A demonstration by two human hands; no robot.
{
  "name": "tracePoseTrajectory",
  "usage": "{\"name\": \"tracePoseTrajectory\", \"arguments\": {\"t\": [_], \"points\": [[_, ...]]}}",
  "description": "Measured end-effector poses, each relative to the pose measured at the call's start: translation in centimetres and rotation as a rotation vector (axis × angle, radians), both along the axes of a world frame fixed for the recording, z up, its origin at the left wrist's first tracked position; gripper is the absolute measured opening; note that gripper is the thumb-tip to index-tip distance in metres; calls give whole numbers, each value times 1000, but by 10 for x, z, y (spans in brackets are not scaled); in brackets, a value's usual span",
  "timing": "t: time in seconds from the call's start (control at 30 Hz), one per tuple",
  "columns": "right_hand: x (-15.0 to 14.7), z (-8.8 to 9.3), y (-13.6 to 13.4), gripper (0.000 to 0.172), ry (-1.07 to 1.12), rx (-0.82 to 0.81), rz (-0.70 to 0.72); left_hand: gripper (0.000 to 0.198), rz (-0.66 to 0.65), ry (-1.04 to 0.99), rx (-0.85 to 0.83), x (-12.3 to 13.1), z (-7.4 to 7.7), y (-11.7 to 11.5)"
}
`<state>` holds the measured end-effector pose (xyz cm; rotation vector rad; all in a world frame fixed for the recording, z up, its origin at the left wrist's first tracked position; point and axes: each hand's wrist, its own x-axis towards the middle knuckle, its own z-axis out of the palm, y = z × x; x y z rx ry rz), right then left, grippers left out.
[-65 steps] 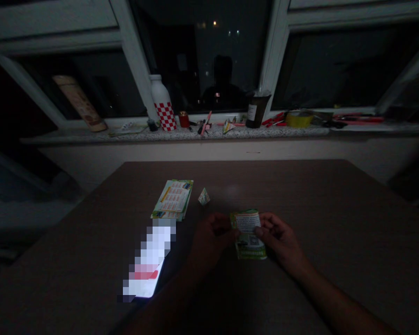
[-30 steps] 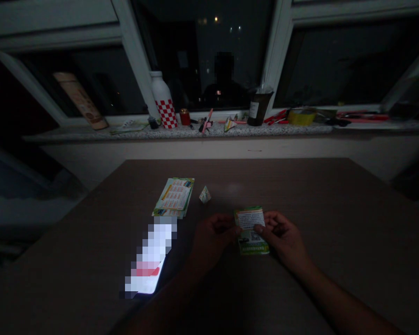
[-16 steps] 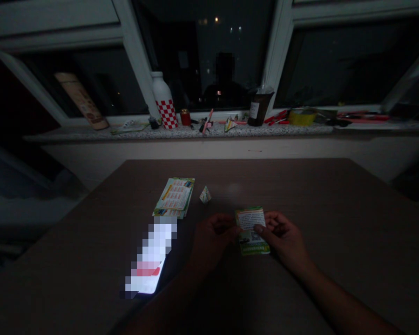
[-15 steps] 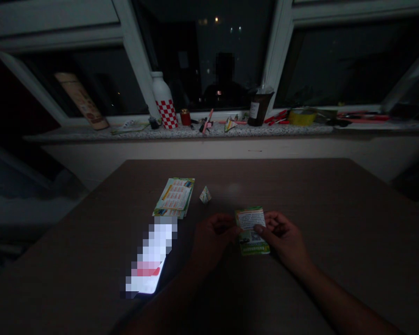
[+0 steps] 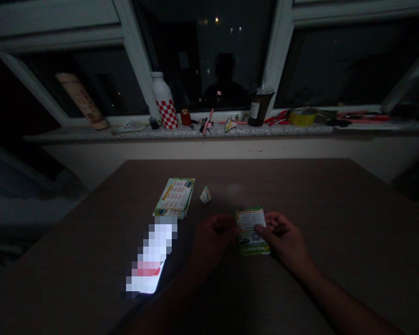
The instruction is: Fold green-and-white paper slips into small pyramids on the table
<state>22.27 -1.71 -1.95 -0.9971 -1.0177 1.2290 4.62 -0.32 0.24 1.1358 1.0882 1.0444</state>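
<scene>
- A lit, rectangular smartphone (image 5: 152,260), its screen mostly pixelated with a red patch near the lower end, lay on the brown wood-grain table (image 5: 300,186) and served as the landmark.
- To the right of the smartphone, between the two hands, was a small green-and-white printed paper leaflet (image 5: 253,236). It bore rows of dark print too small to read, a square QR code below them, and a green band with pale lettering, also unreadable.
- The right hand (image 5: 287,238), farther right of the smartphone, was nearly closed on the leaflet, its thumb flat on the printed face and its fingers curled behind the right edge.
- The left hand (image 5: 212,239), nearer the smartphone on its right, was dim; its fingers were curled and its thumb tip overlapped the leaflet's left edge, pinching it.
- Just beyond the smartphone's far end lay a stack of green, white and yellow printed sheets (image 5: 175,195), with a grid of reddish print like a calendar on top.
- Beyond the smartphone and to its right sat a small pointed, folded paper piece (image 5: 206,195).
- Well beyond the smartphone, on the speckled stone windowsill (image 5: 192,133), stood a white bottle with red checks (image 5: 165,102) and, farther right, a dark brown cup (image 5: 260,111) whose white label was too small to read.
</scene>
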Motion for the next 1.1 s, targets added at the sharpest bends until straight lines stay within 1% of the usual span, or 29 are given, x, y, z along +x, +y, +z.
{"name": "tracePoseTrajectory", "arguments": {"t": [0.17, 0.3, 0.6, 0.77, 0.87, 0.97, 1.1], "points": [[0, -1, 0, 29, 1, 16, -17, 24, 11, 17, 12, 1, 1, 0], [1, -2, 0, 27, -11, 8, 8, 25, 2, 15, 5, 1, 2, 0], [1, -3, 0, 25, -53, 30, 0, 23, 16, 24, -9, 1, 4, -1], [2, -3, -1, 25, -58, 31, -4, 24, 11, 37, 14, 0, 1, 0], [2, -3, -1, 25, -33, 20, 27, 24, 25, 57, 41, -1, -2, 1], [1, -1, -1, 27, 18, 25, 102, 32, 44, 62, 76, -2, -5, 2], [-1, 1, -1, 39, 90, 7, 199, 37, 47, 103, 107, -2, -4, 0]]}}
